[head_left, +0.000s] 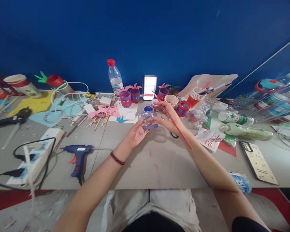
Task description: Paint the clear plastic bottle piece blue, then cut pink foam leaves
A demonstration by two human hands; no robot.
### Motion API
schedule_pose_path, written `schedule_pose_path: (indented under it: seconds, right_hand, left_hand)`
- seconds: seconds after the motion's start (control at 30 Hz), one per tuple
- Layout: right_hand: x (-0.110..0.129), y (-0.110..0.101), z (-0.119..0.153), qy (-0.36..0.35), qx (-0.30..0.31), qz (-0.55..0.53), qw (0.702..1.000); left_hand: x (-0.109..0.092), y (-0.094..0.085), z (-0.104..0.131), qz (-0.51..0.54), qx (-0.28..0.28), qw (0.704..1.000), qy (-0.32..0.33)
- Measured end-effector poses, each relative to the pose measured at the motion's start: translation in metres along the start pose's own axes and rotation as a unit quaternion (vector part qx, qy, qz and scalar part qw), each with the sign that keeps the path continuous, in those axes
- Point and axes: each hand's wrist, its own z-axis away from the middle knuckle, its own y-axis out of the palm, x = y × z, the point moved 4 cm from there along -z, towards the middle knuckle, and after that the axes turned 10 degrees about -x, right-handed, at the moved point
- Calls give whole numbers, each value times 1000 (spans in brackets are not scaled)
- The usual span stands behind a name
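Over the table [140,174], the left hand [136,134] grips a clear cup [148,120] near blue paint [148,109]; the right hand [170,117] pinches a brush [178,128]. Painting seems the step; the next stroke calls for brush meeting cup.

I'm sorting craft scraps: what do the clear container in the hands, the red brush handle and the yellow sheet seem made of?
Clear container: probably thin, glossy plastic; it is see-through with highlights.
Red brush handle: painted wood or plastic, I can't tell; it looks smooth and evenly coloured.
Yellow sheet: likely matt paper or felt; it shows no shine.
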Motion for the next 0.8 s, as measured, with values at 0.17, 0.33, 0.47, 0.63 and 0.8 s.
schedule_pose_path:
  seconds: [0.17,0.33,0.47,0.63,0.8]
  right_hand:
    - [-4,4,3,3,50,6,999]
    - [-1,2,2,22,97,31,995]
    - [-4,1,3,23,110,52,992]
    - [5,-4,0,-12,89,43,995]
    - [21,-21,-18,-1,-25,23,999]
  left_hand:
    - [1,-2,-2,-40,-27,999,10]
    - [-3,-3,0,-129,-38,988,72]
    - [-6,-3,2,-168,-57,981,82]
    - [-8,-5,2,-212,-70,969,107]
    - [-13,-9,3,-362,-121,889,253]
